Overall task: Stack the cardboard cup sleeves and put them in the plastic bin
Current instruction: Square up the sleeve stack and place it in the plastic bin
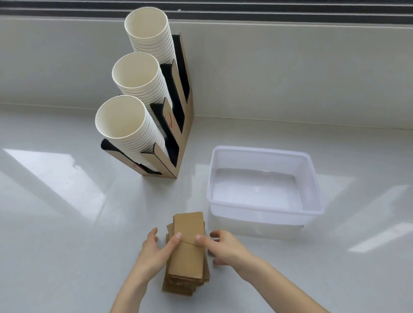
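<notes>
While both thumbs press on top, the sleeve stack [186, 254] sits clasped between left hand [156, 252] and right hand [224, 246].

White glossy counter [57, 246] w/ 3 items set on it.
Cardboard cup holder [174, 144] w/ 3 stacks of white paper cups is placed at rear-center, near the wall. Clear plastic bin [312, 196] is set to the right, nothing seen inside. Stack of brown cardboard sleeves [188, 261], unevenly aligned, is laid at front-center, just beside the bin's left-front corner.
</notes>
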Available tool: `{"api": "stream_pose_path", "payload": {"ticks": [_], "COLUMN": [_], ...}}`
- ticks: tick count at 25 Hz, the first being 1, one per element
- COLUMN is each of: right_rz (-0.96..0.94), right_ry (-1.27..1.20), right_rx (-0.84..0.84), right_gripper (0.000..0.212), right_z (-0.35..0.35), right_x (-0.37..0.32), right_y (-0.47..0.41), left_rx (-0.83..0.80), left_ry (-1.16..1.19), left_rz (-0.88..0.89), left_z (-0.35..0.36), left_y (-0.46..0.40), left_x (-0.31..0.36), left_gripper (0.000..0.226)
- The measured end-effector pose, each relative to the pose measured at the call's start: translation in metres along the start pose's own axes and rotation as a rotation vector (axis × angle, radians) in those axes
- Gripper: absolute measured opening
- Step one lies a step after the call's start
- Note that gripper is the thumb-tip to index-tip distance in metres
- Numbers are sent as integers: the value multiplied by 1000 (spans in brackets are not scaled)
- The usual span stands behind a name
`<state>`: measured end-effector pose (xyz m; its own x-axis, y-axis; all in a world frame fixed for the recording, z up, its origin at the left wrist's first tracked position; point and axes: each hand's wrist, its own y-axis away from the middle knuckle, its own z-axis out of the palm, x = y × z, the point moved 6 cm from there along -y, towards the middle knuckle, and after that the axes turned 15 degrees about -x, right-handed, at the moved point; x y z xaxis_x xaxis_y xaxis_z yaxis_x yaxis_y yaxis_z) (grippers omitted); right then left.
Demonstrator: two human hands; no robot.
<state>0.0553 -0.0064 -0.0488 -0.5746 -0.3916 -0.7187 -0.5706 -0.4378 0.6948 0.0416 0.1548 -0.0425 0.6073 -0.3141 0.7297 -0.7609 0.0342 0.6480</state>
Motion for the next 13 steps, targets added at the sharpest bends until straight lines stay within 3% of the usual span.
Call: {"api": "stream_pose_path", "payload": {"ticks": [3,7,13], "right_rz": [-9,-59,-82], "right_ry": [-68,-77,-114], "right_rx": [-50,-82,-97], "right_gripper": [73,40,43], "right_z": [2,8,9], "right_x": [-2,-6,1], "right_y": [-5,-7,-10], "left_rx": [-58,-118,-128], "left_ry": [66,200,223], "left_rz": [-11,-5,14], "left_z": [2,9,14], "left_y": [0,-3,-3], "left_x": [-4,-5,-6], "left_gripper": [79,76,68]}}
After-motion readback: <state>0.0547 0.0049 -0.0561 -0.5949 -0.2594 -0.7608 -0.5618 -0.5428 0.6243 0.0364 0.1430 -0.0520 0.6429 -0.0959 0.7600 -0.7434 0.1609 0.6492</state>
